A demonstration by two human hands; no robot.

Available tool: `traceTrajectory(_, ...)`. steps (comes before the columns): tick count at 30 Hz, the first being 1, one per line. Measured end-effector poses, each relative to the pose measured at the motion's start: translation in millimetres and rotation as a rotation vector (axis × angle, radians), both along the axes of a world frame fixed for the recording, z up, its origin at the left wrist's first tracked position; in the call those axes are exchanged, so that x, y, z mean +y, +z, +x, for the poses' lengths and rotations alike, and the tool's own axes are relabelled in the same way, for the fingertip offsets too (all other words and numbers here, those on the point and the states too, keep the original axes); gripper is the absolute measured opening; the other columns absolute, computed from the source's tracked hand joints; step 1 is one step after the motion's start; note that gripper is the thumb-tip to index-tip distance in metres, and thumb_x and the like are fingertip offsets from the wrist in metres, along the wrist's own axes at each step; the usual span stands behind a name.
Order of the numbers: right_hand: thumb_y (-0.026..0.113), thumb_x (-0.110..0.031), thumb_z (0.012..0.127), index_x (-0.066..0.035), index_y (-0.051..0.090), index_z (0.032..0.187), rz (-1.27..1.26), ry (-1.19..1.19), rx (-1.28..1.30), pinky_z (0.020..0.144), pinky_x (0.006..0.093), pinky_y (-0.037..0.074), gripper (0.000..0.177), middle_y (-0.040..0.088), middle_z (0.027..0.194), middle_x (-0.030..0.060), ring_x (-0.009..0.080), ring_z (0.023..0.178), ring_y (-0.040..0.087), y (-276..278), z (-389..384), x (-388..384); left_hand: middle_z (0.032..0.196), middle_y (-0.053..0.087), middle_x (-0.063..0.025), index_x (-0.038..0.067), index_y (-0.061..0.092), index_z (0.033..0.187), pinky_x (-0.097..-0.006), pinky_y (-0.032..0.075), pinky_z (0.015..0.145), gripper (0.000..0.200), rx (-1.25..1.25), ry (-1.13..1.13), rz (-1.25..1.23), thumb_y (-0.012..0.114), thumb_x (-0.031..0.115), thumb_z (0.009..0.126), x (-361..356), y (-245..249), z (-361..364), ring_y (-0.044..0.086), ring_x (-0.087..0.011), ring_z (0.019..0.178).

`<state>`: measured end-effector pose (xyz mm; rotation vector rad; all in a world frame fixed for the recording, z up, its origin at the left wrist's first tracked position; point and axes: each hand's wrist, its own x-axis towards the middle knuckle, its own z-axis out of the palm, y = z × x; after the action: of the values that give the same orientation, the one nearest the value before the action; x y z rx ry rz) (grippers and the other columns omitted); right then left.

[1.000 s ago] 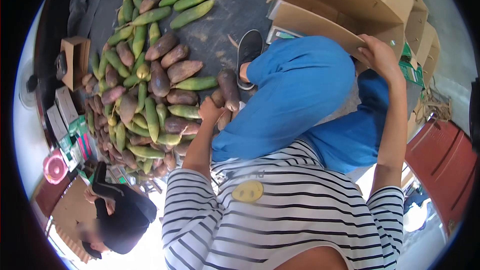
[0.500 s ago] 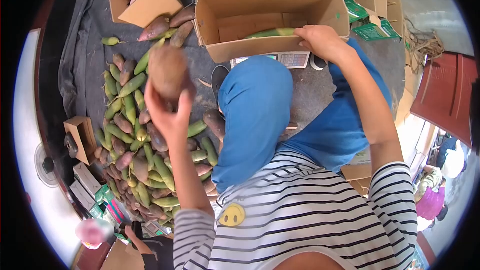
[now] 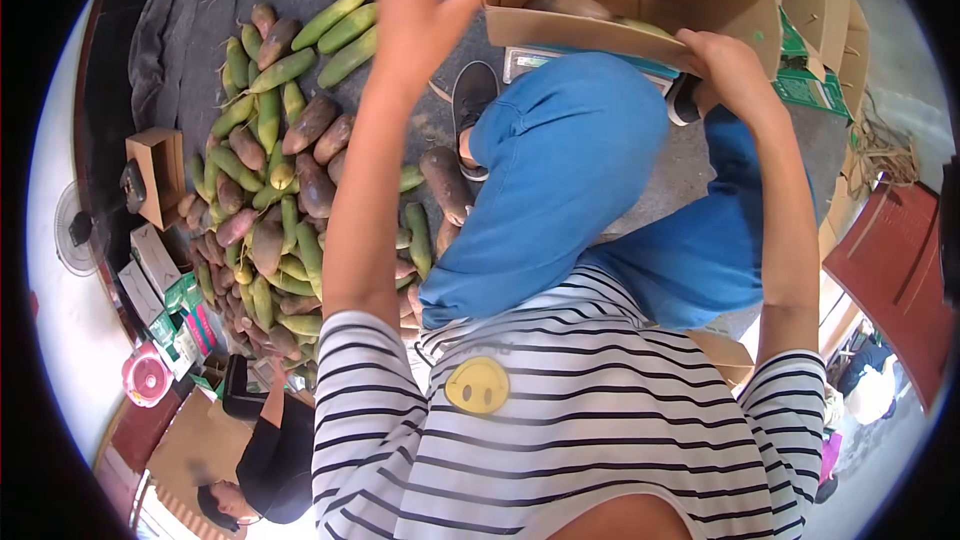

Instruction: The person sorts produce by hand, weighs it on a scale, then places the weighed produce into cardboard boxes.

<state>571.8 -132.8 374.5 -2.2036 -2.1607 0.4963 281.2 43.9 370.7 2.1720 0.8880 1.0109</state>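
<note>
My left hand (image 3: 425,15) is raised over the dark floor cloth, its fingers apart and nothing in it. My right hand (image 3: 722,65) grips the near rim of an open cardboard box (image 3: 630,28) at its right part. Inside that box lie a brownish-purple radish (image 3: 570,6) and part of a green one (image 3: 642,28). Under the box, part of a scale (image 3: 525,61) shows. Green radishes (image 3: 350,28) and purple radishes (image 3: 311,124) are heaped on the cloth, left of my legs.
More open cartons (image 3: 812,0) with green print stand at the right. A small brown box (image 3: 158,178) is at the left, above a pink fan (image 3: 147,376). Another person (image 3: 275,470) in black is at the lower left. A red panel (image 3: 890,275) stands at the far right.
The purple radish has left my left hand, and one now lies in the box. My left hand has moved up and right and opened. The view has shifted, with the box now higher and farther right.
</note>
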Motion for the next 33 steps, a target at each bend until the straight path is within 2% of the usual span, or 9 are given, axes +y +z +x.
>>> traceTrajectory(4, 0.059, -0.007, 0.082, -0.005, 0.057, 0.098, -0.023, -0.002, 0.084, 0.071, 0.0452, 0.046, 0.016, 0.062, 0.087, 0.0184, 0.0385, 0.086, 0.059, 1, 2, -1, 0.093, 0.063, -0.015, -0.002, 0.056, 0.102, -0.0337, 0.048, 0.076, 0.033, 0.386, 0.306, -0.392, 0.067, 0.02, 0.08, -38, -96, -132, 0.062, -0.0256, 0.085)
traceTrajectory(8, 0.058, -0.007, 0.084, -0.006, 0.057, 0.101, -0.06, -0.017, 0.123, 0.072, 0.0436, 0.046, 0.017, 0.062, 0.09, 0.0176, 0.0381, 0.087, 0.058, 6, -3, 2, 0.079, 0.056, -0.0118, -0.003, 0.052, 0.103, -0.0317, 0.047, 0.07, 0.044, 0.329, 0.337, -1.143, 0.072, 0.026, 0.077, -158, -228, -243, 0.054, -0.0206, 0.072)
traceTrajectory(17, 0.059, -0.012, 0.087, -0.003, 0.059, 0.11, -0.035, 0.033, 0.036, 0.077, 0.0403, 0.047, 0.025, 0.063, 0.1, 0.0194, 0.038, 0.092, 0.059, 3, 3, 10, 0.121, 0.053, -0.0128, 0.007, 0.049, 0.123, -0.0417, 0.042, 0.092, 0.062, 1.141, 0.307, -0.714, 0.073, 0.025, 0.07, -258, -203, -262, 0.05, -0.0308, 0.112)
traceTrajectory(20, 0.059, -0.012, 0.087, -0.003, 0.058, 0.111, -0.057, 0.007, 0.038, 0.078, 0.0397, 0.047, 0.026, 0.063, 0.101, 0.0193, 0.0378, 0.093, 0.059, 8, -2, 11, 0.119, 0.053, -0.0112, 0.008, 0.051, 0.12, -0.0433, 0.038, 0.093, 0.045, 1.348, 0.206, -0.138, 0.063, 0.019, 0.078, -267, -225, -302, 0.047, -0.0288, 0.116)
traceTrajectory(21, 0.059, -0.012, 0.087, -0.002, 0.058, 0.111, -0.057, 0.004, 0.042, 0.078, 0.0397, 0.047, 0.026, 0.063, 0.101, 0.0193, 0.0377, 0.093, 0.059, 8, -3, 11, 0.127, 0.048, -0.0113, 0.01, 0.049, 0.122, -0.0469, 0.033, 0.098, 0.061, 1.436, 0.16, -0.048, 0.073, 0.024, 0.068, -264, -231, -314, 0.042, -0.0262, 0.12)
traceTrajectory(24, 0.059, -0.012, 0.087, -0.002, 0.058, 0.11, -0.074, -0.004, 0.033, 0.078, 0.0396, 0.047, 0.026, 0.063, 0.101, 0.0191, 0.0372, 0.094, 0.059, 10, -5, 12, 0.126, 0.049, -0.009, 0.012, 0.049, 0.123, -0.0459, 0.035, 0.096, 0.061, 1.577, 0.054, -0.147, 0.073, 0.024, 0.068, -245, -239, -324, 0.042, -0.026, 0.12)
traceTrajectory(25, 0.059, -0.012, 0.087, -0.002, 0.058, 0.11, -0.083, -0.007, 0.027, 0.078, 0.0395, 0.047, 0.025, 0.063, 0.102, 0.019, 0.037, 0.094, 0.059, 10, -5, 12, 0.124, 0.051, -0.0081, 0.012, 0.051, 0.121, -0.0442, 0.037, 0.094, 0.064, 1.671, -0.073, -0.447, 0.076, 0.024, 0.064, -220, -204, -299, 0.044, -0.0263, 0.119)
traceTrajectory(28, 0.06, -0.012, 0.085, -0.003, 0.059, 0.109, -0.046, -0.02, 0.033, 0.079, 0.0397, 0.047, 0.026, 0.063, 0.101, 0.0185, 0.0366, 0.094, 0.059, 1, 4, 8, 0.119, 0.054, -0.0102, 0.01, 0.052, 0.119, -0.044, 0.038, 0.092, 0.065, 1.57, -0.078, -0.477, 0.078, 0.025, 0.061, -208, -202, -307, 0.048, -0.0283, 0.114)
traceTrajectory(33, 0.061, -0.012, 0.083, -0.005, 0.06, 0.108, -0.027, 0.024, 0.016, 0.078, 0.0422, 0.047, 0.026, 0.063, 0.098, 0.0179, 0.0373, 0.093, 0.059, 3, 5, 9, 0.106, 0.061, -0.0184, 0.001, 0.059, 0.111, -0.0431, 0.045, 0.088, 0.05, 0.8, 0.618, -0.332, 0.076, 0.021, 0.068, -160, -178, -297, 0.057, -0.0364, 0.1)
